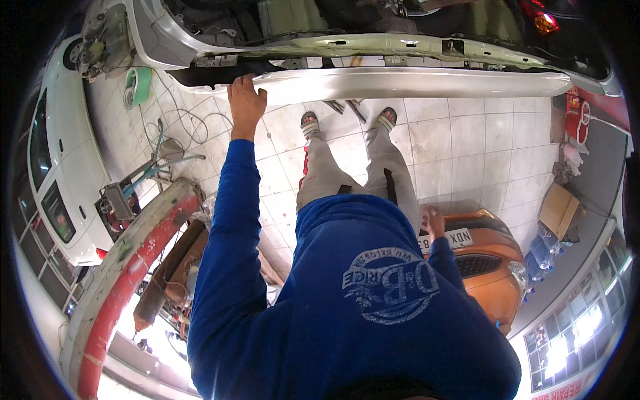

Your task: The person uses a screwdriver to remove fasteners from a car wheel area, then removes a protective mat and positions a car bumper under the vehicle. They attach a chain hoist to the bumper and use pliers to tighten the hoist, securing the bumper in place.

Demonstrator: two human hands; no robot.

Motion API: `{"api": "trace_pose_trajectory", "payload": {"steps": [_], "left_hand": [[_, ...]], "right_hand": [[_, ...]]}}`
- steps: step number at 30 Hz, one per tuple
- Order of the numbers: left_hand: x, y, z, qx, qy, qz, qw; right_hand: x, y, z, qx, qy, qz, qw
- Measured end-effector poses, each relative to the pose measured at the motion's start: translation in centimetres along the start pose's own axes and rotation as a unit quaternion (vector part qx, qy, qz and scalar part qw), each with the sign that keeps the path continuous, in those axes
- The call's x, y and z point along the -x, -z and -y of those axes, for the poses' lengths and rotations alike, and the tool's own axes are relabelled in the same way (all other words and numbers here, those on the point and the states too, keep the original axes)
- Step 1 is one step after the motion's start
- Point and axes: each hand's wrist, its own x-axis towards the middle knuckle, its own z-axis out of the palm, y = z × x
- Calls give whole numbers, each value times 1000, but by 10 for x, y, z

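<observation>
Harsh glare in the lower-right windows [587, 325], bright floor tiles [480, 140], curved edges, black fisheye rim.

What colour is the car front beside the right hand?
The car front is orange; see head view.
</observation>
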Motion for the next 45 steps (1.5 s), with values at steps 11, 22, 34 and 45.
{"api": "trace_pose_trajectory", "payload": {"steps": [11, 22, 34, 45], "left_hand": [[-2, -6, -2, 5, 0, -4, 1000], [-10, 0, 6, -10, -33, 31, 999], [-7, 7, 9, -22, -37, 51, 998], [3, 8, 7, -19, -30, 44, 998]], "right_hand": [[-4, 16, 99, 1, 105, 20, 994], [56, -86, -95, -102, 59, -39, 992], [101, -106, -134, -144, 21, -95, 985], [109, -103, -90, -111, 35, -67, 991]]}}
